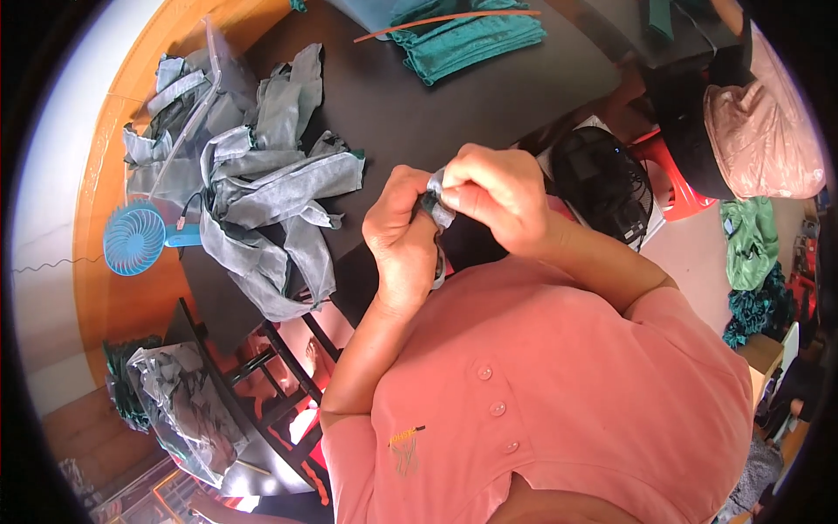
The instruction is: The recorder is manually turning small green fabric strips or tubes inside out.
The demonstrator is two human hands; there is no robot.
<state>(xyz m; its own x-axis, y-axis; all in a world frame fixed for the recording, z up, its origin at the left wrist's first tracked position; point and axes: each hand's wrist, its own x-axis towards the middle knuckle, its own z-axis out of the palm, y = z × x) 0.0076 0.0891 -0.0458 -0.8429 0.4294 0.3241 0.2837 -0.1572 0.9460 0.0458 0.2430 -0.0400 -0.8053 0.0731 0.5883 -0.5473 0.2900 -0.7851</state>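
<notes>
A small piece of grey fabric [436, 212] is held up in front of my chest, between both hands. The fingers of my left hand [400, 229] are closed around its lower part. Pinching its upper end, my right hand [499, 194] bends over from the right side. Most of the piece is hidden by my fingers. To the left of my hands, a loose heap of grey fabric strips [284, 188] lies on the dark table [384, 100], some of them hanging past its near edge.
A blue handheld fan [135, 237] sits at the table's left. Folded teal cloth [471, 45] lies at the far side under an orange strip [449, 21]. A black mesh-covered item [601, 179] and a red stool [676, 179] stand right. A clear bag of fabric [183, 402] is lower left.
</notes>
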